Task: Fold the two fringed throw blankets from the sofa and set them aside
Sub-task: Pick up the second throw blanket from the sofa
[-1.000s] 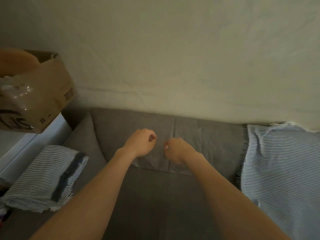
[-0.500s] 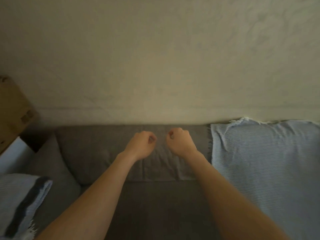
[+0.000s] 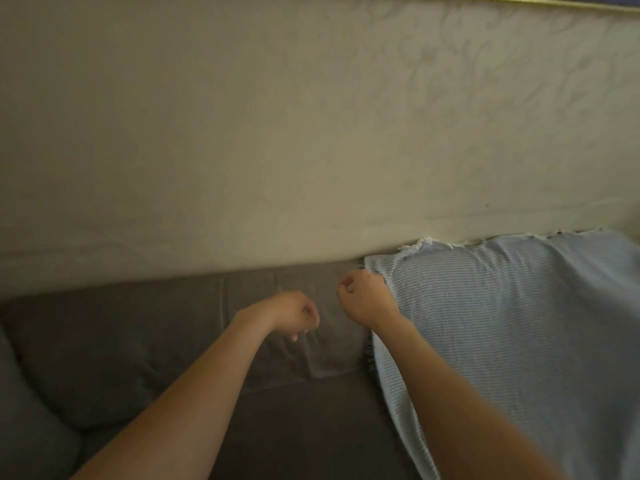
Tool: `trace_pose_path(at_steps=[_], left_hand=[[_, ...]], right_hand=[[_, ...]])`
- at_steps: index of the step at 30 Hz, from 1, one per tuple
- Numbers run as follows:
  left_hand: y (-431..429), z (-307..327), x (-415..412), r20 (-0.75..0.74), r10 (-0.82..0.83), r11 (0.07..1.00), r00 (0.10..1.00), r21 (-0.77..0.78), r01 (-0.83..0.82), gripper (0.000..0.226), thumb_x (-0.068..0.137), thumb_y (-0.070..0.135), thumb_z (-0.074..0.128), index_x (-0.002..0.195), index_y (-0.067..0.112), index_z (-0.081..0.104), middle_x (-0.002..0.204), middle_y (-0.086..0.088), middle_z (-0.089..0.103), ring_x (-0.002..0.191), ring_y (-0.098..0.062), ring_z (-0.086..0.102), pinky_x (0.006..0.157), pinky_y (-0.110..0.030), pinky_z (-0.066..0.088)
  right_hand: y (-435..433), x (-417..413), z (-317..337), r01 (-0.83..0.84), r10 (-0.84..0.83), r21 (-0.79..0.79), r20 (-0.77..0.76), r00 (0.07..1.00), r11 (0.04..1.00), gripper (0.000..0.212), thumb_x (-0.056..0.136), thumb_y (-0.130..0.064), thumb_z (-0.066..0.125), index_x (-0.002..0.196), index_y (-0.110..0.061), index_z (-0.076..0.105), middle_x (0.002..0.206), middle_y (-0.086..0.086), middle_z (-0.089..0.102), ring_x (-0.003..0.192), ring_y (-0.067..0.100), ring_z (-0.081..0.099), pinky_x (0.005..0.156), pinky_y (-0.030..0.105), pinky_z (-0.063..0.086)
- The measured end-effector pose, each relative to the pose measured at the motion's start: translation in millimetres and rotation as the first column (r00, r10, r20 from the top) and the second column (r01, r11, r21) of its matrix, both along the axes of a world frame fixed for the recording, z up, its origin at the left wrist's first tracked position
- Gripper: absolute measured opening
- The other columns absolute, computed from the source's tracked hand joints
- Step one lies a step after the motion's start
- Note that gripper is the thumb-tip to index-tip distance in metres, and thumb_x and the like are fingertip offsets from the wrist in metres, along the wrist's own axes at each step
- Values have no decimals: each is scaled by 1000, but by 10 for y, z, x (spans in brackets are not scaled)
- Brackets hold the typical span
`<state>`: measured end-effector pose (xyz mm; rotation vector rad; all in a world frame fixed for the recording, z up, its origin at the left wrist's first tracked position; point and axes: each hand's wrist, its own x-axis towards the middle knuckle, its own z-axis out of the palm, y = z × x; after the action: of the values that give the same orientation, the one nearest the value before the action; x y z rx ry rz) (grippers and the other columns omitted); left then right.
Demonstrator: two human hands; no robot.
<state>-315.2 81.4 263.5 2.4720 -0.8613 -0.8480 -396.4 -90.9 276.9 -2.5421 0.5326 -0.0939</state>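
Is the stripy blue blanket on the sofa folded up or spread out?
Spread out. The striped blue blanket drapes flat over the grey sofa, from the backrest top down across the seat.

Throw blanket [image 3: 519, 341]: thin woven cloth, matt, with fine pale blue and white stripes that give a slightly ribbed look. Its top edge carries a frayed white fringe [image 3: 426, 243]; the left edge shows short dark thread ends. Sofa [image 3: 138, 341]: grey upholstery cloth, matt, soft-looking, creased, with visible seams on the back cushion. Wall [image 3: 242, 133]: beige, matt, faint raised swirl pattern toward the upper right, smoother-looking elsewhere. Strip [image 3: 554, 3] at the top edge: yellowish, slight sheen, material unclear.
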Motion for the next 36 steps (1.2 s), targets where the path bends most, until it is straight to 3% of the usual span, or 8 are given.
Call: trace_pose_path(at_steps=[2, 9, 19, 23, 26, 29, 32, 36], left_hand=[[-204, -21, -6, 22, -25, 999, 999, 32, 25, 28, 97, 27, 54, 105, 16, 78, 104, -4, 80, 80, -19, 80, 82, -30, 59], [-1430, -313, -202, 113, 107, 989, 988, -117, -94, 24, 101, 26, 60, 116, 22, 78, 113, 0, 78, 100, -17, 73, 89, -30, 56], [-3251, -786, -510, 98, 311, 943, 945, -154, -294, 26, 102, 25, 61, 124, 24, 74, 121, 3, 74, 113, -14, 69, 101, -36, 56], [-3592, -916, -462, 146, 312, 948, 939, -116, -297, 26, 100, 23, 64, 124, 21, 74, 120, 1, 73, 107, -14, 68, 99, -38, 57], [-3760, -1035, -341, 238, 243, 970, 940, -52, -238, 26, 101, 24, 61, 125, 19, 71, 122, -2, 68, 107, -19, 67, 98, -42, 56], [-3947, -1162, -202, 381, 23, 983, 924, 158, -90, 27, 103, 25, 52, 124, 17, 66, 121, -4, 64, 111, -26, 61, 92, -41, 51], [-4144, -1346, 1, 375, -103, 959, 921, 283, -8, 28, 104, 25, 49, 126, 17, 64, 121, -6, 63, 113, -27, 60, 93, -41, 47], [-4369, -1692, 376, 360, -128, 952, 924, 306, 13, 28, 104, 24, 51, 129, 17, 62, 125, -6, 60, 114, -27, 59, 94, -41, 47]], right_hand=[[-262, 17, -59, -16, 16, 0, -24, 1000, 1000, 31, 86, -31, 48, 81, -15, 74, 82, 9, 72, 84, 33, 68, 73, 42, 60], [-1512, -93, -340, -13, 13, -13, -13, 1000, 1000, 28, 93, -27, 52, 97, -11, 75, 94, 9, 72, 82, 30, 68, 74, 46, 63], [-3612, -288, -852, -94, 99, 92, -46, 994, 991, 23, 100, -25, 54, 95, -9, 71, 83, 4, 71, 73, 23, 68, 73, 45, 63], [-4111, -226, -961, -107, 114, 81, -80, 990, 991, 21, 100, -21, 52, 103, -11, 71, 95, 5, 73, 82, 23, 67, 72, 36, 59], [-4356, -115, -1035, -117, 122, 68, -73, 990, 991, 27, 101, -23, 53, 116, -11, 71, 104, 6, 73, 84, 20, 68, 77, 38, 61], [-4540, -13, -1152, -118, 119, 30, -62, 991, 993, 27, 101, -23, 52, 117, -10, 71, 102, 4, 74, 79, 19, 68, 77, 41, 63], [-4702, 145, -1323, -123, 122, 3, -69, 990, 992, 29, 102, -25, 52, 122, -12, 69, 109, 4, 74, 85, 20, 69, 81, 43, 63], [-4913, 488, -1664, -124, 120, -32, -100, 988, 992, 27, 104, -24, 50, 117, -11, 69, 108, 5, 72, 92, 21, 66, 83, 38, 58]])
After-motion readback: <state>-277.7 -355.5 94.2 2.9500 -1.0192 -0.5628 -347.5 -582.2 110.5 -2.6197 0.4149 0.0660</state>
